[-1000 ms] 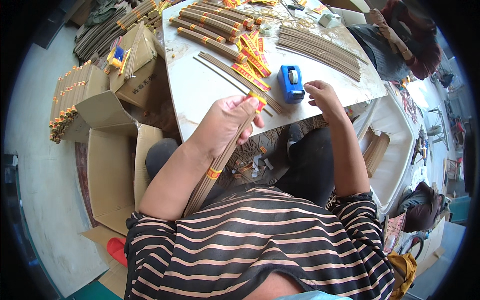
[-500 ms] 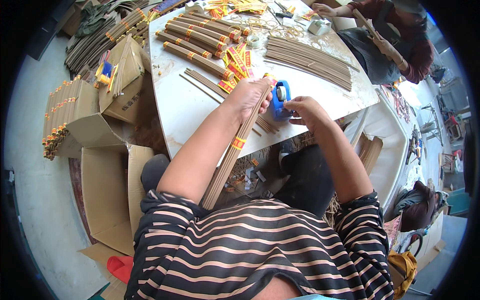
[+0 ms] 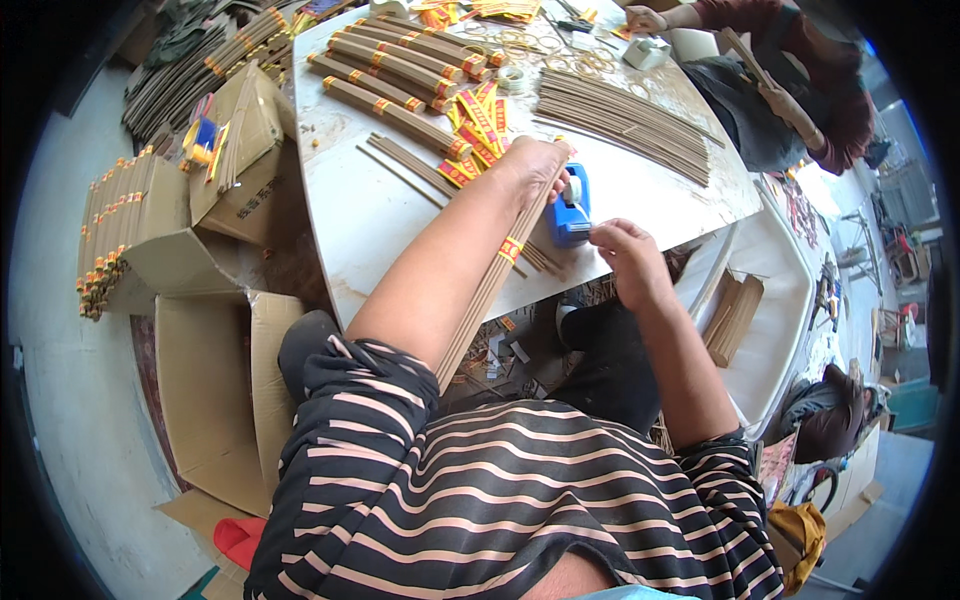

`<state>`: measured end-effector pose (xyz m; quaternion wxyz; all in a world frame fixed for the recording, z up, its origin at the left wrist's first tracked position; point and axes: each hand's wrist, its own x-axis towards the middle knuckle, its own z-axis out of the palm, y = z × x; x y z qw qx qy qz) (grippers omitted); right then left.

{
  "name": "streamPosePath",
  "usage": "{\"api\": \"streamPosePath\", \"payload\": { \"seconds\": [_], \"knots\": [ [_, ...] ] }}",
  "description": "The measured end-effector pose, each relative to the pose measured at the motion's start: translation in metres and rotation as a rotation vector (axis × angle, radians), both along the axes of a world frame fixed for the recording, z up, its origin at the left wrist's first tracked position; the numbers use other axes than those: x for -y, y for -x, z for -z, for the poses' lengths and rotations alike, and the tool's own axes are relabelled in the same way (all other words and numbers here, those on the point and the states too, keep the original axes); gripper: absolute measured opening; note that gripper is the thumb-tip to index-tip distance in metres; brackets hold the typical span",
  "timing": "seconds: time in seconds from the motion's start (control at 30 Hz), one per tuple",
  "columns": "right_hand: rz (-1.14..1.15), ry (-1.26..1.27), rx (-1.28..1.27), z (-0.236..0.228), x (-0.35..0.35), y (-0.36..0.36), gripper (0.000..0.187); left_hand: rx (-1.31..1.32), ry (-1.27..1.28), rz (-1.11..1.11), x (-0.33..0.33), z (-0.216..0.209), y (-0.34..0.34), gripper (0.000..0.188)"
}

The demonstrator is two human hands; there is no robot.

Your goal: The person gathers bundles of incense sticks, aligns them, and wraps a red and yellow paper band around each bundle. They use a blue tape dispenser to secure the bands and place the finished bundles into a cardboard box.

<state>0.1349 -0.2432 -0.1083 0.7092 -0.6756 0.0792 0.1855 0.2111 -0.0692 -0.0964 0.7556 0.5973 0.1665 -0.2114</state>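
Observation:
My left hand (image 3: pixel 535 170) is closed round the upper part of a bundle of thin brown incense sticks (image 3: pixel 484 305), which slants down toward my lap. A red-and-yellow label band (image 3: pixel 510 249) circles the bundle. Just right of that hand, a blue tape dispenser (image 3: pixel 572 222) stands on the table with a pale roll in it. My right hand (image 3: pixel 634 262) is at the dispenser's near end, thumb and fingers pinched together; whatever is between them is too small to make out. Loose sticks (image 3: pixel 410 166) lie partly behind my left forearm.
Banded incense bundles (image 3: pixel 400 62) and red-and-yellow labels (image 3: pixel 482 122) cover the table's left and middle. More loose sticks (image 3: pixel 628 125) lie at right. An open cardboard box (image 3: pixel 208 390) stands left of me. Across the table, a co-worker's hand (image 3: pixel 785 100) holds sticks.
My left hand and the bundle have moved right and slightly farther away, close against the dispenser. My right hand has shifted right and nearer, to the dispenser's near end.

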Motion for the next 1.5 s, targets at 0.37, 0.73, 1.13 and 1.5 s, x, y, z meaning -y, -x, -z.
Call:
{"api": "streamPosePath", "payload": {
  "seconds": [0.37, 0.73, 1.13, 1.5],
  "knots": [
    [0.267, -0.344, -0.150, 0.016, -0.027, 0.023, 0.011, -0.002, -0.016, -0.022, 0.003, -0.006, 0.001, 0.019],
    [0.317, -0.267, -0.189, 0.026, -0.029, 0.017, 0.008, -0.020, -0.026, -0.021, 0.004, -0.005, 0.001, 0.019],
    [0.176, -0.384, -0.203, 0.024, -0.011, 0.019, 0.010, 0.007, 0.012, 0.005, 0.002, -0.001, 0.003, 0.020],
    [-0.275, -0.219, 0.368, -0.082, 0.015, 0.050, 0.013, 0.286, 0.150, 0.067, -0.044, -0.091, 0.105, 0.021]
  ]
}}
